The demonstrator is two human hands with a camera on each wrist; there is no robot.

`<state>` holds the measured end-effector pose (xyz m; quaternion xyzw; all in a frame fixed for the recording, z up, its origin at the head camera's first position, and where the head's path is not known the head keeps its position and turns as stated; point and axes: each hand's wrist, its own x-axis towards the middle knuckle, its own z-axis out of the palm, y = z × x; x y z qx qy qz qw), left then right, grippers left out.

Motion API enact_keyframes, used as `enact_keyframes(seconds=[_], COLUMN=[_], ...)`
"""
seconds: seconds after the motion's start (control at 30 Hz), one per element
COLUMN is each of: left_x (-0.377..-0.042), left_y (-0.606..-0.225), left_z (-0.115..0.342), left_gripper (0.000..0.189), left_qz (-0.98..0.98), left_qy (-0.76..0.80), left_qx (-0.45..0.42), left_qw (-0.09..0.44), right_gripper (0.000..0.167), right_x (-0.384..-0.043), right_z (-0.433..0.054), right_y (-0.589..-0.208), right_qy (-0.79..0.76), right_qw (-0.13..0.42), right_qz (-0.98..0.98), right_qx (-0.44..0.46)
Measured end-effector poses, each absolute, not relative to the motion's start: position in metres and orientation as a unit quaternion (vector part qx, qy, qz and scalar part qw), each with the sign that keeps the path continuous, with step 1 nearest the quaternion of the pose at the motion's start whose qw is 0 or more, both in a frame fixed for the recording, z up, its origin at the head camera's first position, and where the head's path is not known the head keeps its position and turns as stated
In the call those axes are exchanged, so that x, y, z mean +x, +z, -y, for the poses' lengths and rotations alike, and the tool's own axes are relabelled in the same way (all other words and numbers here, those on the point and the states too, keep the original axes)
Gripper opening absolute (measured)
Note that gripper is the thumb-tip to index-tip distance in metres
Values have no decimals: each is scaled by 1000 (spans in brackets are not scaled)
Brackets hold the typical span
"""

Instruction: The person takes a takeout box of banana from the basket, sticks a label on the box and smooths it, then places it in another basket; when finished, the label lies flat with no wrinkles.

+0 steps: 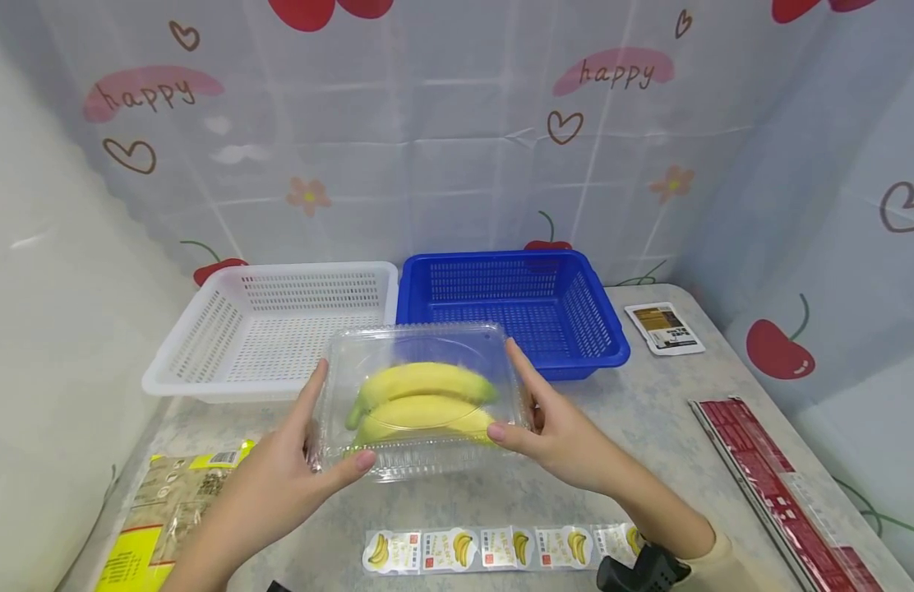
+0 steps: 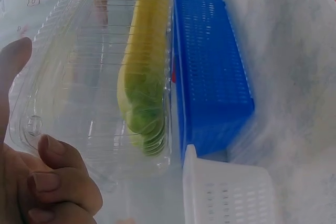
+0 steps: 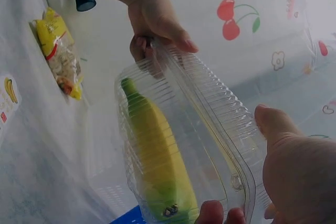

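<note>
A clear plastic clamshell box with its lid down is held up over the table between my two hands. Two yellow bananas with greenish ends lie side by side inside it. My left hand grips the box's left side, thumb on the near edge and curled fingertips at the box in the left wrist view. On the opposite side, my right hand grips the box with its thumb at the near right corner. In the right wrist view, the bananas show through the clear wall.
Behind the box stand a white basket and a blue basket. A strip of banana stickers lies in front. A yellow food packet is at the left; a small sachet and long red packaging lie at the right.
</note>
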<state>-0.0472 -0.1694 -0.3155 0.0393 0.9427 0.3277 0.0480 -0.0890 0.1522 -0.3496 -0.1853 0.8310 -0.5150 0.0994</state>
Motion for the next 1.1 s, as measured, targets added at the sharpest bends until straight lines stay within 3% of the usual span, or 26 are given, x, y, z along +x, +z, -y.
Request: enact_keyframes(seconds=[0.23, 1.1], left_x=[-40, -35], left_y=[-320, -364], left_z=[167, 139], left_gripper=[113, 117], left_qz=[-954, -934], left_qy=[291, 323], left_qx=[53, 68], left_qw=[49, 137], right_gripper=[99, 98], right_x=[-79, -56], right_z=[-161, -199], right_y=[-360, -401], right_qy=[-512, -533], right_qw=[111, 111], right_qz=[-830, -818], right_qx=[-191, -185])
